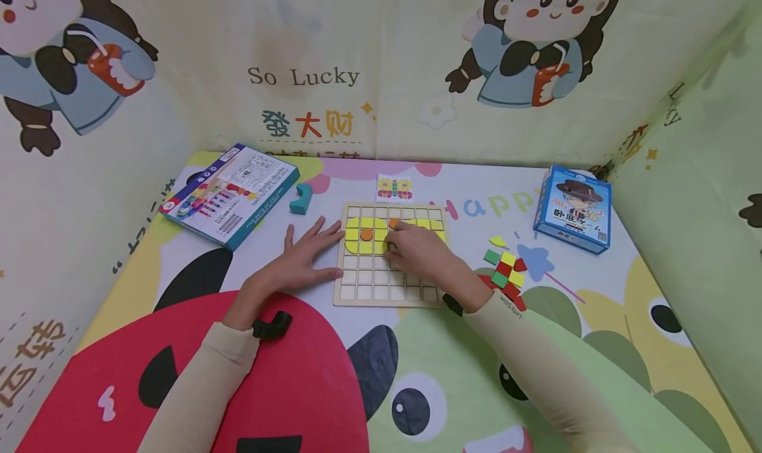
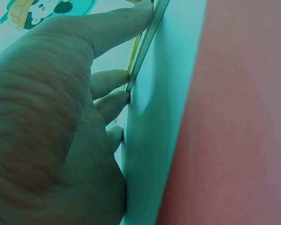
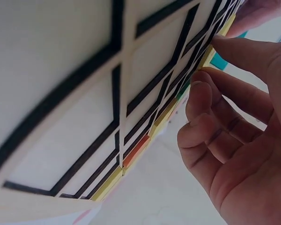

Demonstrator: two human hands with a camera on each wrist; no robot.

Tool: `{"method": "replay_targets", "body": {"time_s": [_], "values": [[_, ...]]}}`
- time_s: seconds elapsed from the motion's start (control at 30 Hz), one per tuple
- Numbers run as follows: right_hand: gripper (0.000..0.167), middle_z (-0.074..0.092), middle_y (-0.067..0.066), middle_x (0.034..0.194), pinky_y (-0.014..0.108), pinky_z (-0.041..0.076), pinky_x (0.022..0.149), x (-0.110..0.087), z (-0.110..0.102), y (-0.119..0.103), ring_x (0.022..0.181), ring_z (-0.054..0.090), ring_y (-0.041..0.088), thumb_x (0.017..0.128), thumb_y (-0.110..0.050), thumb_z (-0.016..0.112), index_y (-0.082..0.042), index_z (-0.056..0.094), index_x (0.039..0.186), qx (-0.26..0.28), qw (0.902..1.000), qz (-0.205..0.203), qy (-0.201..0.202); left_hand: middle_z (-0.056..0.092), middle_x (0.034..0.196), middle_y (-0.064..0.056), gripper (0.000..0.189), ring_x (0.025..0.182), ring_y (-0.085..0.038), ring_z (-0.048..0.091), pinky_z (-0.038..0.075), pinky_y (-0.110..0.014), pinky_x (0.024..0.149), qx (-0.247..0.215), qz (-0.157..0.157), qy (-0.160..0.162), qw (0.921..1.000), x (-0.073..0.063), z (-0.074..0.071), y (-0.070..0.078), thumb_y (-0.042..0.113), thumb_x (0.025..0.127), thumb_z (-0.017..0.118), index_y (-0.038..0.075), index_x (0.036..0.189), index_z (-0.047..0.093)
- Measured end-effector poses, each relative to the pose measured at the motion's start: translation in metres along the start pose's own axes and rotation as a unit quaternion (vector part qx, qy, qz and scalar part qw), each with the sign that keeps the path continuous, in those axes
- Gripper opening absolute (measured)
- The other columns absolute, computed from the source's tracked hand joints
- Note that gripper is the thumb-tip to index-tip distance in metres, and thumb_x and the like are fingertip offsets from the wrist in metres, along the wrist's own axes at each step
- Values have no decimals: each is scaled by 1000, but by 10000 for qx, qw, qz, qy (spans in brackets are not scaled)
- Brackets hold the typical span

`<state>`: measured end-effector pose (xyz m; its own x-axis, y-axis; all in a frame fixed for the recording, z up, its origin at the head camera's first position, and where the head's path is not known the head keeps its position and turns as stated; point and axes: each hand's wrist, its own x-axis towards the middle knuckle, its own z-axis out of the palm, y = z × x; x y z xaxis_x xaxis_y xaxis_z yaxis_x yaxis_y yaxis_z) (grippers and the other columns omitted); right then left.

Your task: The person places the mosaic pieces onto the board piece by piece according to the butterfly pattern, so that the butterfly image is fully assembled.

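Observation:
A square wooden grid board (image 1: 363, 293) lies on the table, its upper rows holding yellow tiles (image 1: 352, 235) and round orange pieces (image 1: 366, 235). My left hand (image 1: 302, 258) spreads its fingers flat beside the board, fingertips and thumb touching its left edge. In the left wrist view the left hand's (image 2: 42, 103) fingertips meet that edge. Over the middle of the board, my right hand (image 1: 419, 249) has its thumb and forefinger on a yellow tile (image 3: 207, 56), pinching it at the grid; the other fingers of the right hand (image 3: 243, 136) curl in. It hides several cells from the head view.
Loose red, green and yellow pieces (image 1: 506, 272) lie right of the board. A small butterfly pattern card (image 1: 394, 188) and a teal curved block (image 1: 301, 199) are behind it. A flat box (image 1: 232, 195) lies back left, a blue box (image 1: 573, 208) back right.

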<state>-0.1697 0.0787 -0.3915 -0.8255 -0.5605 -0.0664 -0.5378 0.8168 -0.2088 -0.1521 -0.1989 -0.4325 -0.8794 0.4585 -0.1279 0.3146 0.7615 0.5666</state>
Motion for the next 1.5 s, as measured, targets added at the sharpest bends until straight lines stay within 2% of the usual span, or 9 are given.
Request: {"method": "replay_targets", "body": {"time_s": [0.23,0.4,0.53,0.77,0.93,1.07,1.3,1.5], "values": [[25,73,5,109,35,62,83,-3,1,6,96,66,19,98,-27,78,-12,80,117,134,9999,-59,91,21,180,-6,93,169,-38,3,-18,-78,122,-2,-21,24,10000,-1,1,-1,50,89,77,23,168,34],[31,72,7,117,40,63,89,-17,-7,19,103,69,22,100,-29,75,-11,77,125,369,9990,266,11,21,180,-4,94,169,-36,2,-18,-77,123,-37,-11,11,10000,-2,2,0,50,90,77,24,168,33],[36,73,9,116,43,63,90,-34,-17,33,104,70,24,99,-29,76,-9,76,128,497,9972,549,99,21,180,-5,93,169,-37,2,-19,-78,122,-91,17,6,10000,-2,2,1,50,90,77,23,168,33],[30,73,11,104,35,58,74,-68,-23,79,88,63,23,98,-23,76,-4,77,122,696,9935,872,233,21,180,-4,94,169,-35,2,-18,-76,124,-59,-31,-24,10000,-1,3,1,52,90,76,24,168,32],[29,73,12,102,38,58,76,-91,-28,111,89,63,24,98,-21,75,-3,77,121,717,9893,1273,18,21,180,-3,94,169,-35,2,-18,-76,124,-15,-26,-30,10000,-1,3,-1,53,90,75,24,168,32],[36,74,15,104,41,60,78,-105,-31,127,91,65,27,97,-25,78,0,76,122,703,9856,1519,-225,21,180,-4,94,169,-36,2,-18,-77,123,-15,-36,-34,10000,-2,2,-1,53,90,76,24,168,32],[33,71,15,101,38,57,76,-118,-29,143,93,64,28,95,-28,80,-1,80,114,627,9851,1582,-261,20,180,-3,93,169,-35,2,-17,-77,123,71,-2,-38,10000,-1,-2,2,50,91,76,23,168,32],[30,70,15,102,41,58,77,-119,-23,144,92,63,28,95,-28,80,-2,80,111,611,9859,1548,-158,20,180,-3,93,169,-34,1,-17,-77,124,104,-37,-34,9999,0,1,-1,51,91,75,24,168,32]]}}
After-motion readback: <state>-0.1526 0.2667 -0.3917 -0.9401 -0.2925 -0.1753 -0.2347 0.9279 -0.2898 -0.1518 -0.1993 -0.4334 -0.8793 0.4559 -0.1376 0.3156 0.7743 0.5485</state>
